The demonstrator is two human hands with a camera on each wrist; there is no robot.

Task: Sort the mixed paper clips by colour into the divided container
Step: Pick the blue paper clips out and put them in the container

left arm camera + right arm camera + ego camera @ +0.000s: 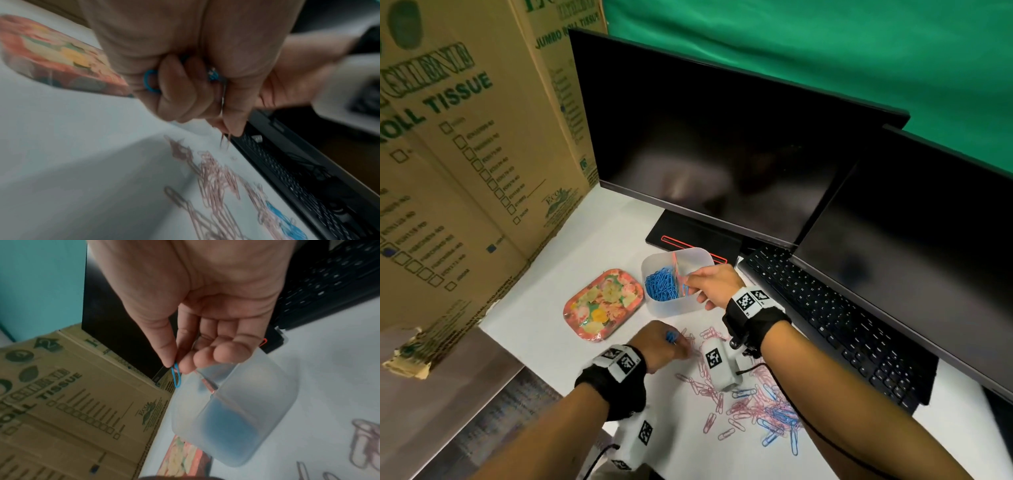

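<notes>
A translucent divided container [669, 308] [267, 394] stands on the white table, its left compartment filled with blue clips [661, 282]. My right hand [707, 284] [180, 363] hovers over it and pinches one blue paper clip [176, 377] between thumb and forefinger. My left hand [664, 346] [185, 91] is curled low over the table and grips several blue clips [150, 81] [671, 336], with a pink clip [225, 140] at its fingertips. Mixed pink and blue clips [750, 404] [222, 181] lie scattered in front of me.
A floral tray-like lid [604, 303] [55, 61] lies left of the container. A black keyboard [839, 325] and two dark monitors [715, 144] stand to the right and behind. Cardboard boxes [455, 164] wall off the left side.
</notes>
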